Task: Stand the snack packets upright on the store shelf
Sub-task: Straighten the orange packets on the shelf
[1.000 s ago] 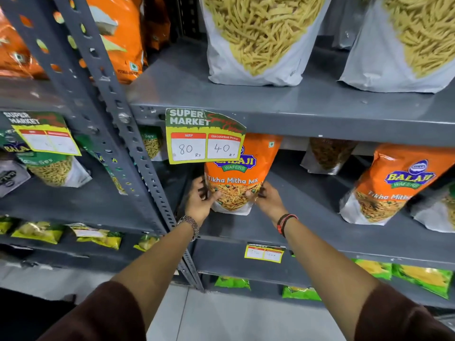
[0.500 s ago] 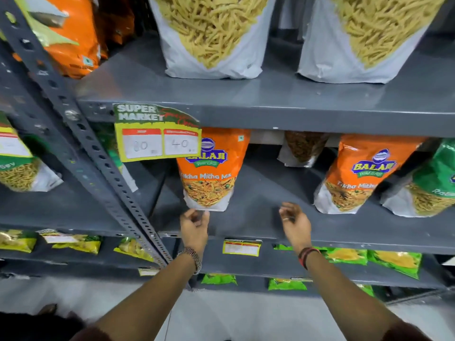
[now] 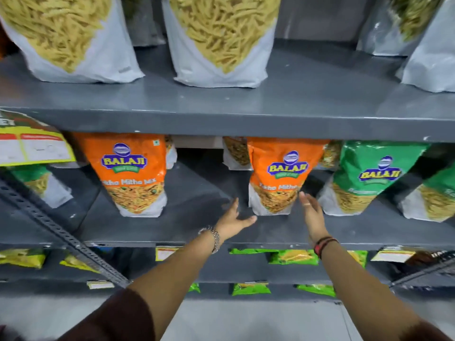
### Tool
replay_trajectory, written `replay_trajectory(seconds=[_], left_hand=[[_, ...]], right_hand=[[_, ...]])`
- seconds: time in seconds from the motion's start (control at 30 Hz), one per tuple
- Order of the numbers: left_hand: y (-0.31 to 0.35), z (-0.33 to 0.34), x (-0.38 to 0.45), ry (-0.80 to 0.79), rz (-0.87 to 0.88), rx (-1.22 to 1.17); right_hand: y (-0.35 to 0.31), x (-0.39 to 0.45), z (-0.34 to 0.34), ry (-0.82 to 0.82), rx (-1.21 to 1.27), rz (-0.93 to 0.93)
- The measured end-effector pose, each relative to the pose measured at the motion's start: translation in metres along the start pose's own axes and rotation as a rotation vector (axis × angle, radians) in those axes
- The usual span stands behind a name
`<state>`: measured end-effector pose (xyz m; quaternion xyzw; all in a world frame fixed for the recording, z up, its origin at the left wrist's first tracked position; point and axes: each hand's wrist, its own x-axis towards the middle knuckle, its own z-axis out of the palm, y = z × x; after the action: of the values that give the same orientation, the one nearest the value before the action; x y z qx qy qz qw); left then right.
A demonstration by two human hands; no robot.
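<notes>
1. Both hands are up at the middle shelf (image 3: 172, 232), closing in on the second orange packet (image 3: 283, 178), which sits just right of centre and leans a little.
2. The left hand (image 3: 234, 221) is spread open and empty at the packet's 8 o'clock, thumb pointing toward its base, not touching yet.
3. The right hand (image 3: 310, 212) is open too, holding nothing — its fingertips (image 3: 302, 196) are right at the packet's lower right edge; contact I cannot tell.
4. The first orange packet (image 3: 134, 173) stands at 9 o'clock, well apart.
5. Risk, as I see it: the green packet (image 3: 364, 178) at 3 o'clock is crowded close, so a wide right-hand squeeze could nudge it over.
6. Another — the pouch looks soft and top-heavy; pinching only the bottom may let it flop forward off the edge.
</notes>
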<state>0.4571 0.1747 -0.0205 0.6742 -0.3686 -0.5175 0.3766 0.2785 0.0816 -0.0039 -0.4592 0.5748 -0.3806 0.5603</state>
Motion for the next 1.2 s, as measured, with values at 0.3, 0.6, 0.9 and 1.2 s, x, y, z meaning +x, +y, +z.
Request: replay_trajectory(seconds=[0.3,0.6,0.9,1.2], left_hand=[[0.023,0.031,0.01,0.052,0.095,-0.086],[0.004,-0.006,-0.005,0.233,0.098,-0.198],[-0.006,-0.027,-0.012,0.222,0.091,-0.267],[-0.022,-0.022,-0.015,0.529,-0.019,-0.39]], right_hand=[[0.004,0.011,-0.003,-0.212,-0.073,-0.07],[0.003,-0.023,0.037,-0.288,-0.019,-0.005],[0.003,-0.031,0.061,-0.275,0.014,0.013],[0.032,-0.019,0.046,-0.081,-0.036,0.048]])
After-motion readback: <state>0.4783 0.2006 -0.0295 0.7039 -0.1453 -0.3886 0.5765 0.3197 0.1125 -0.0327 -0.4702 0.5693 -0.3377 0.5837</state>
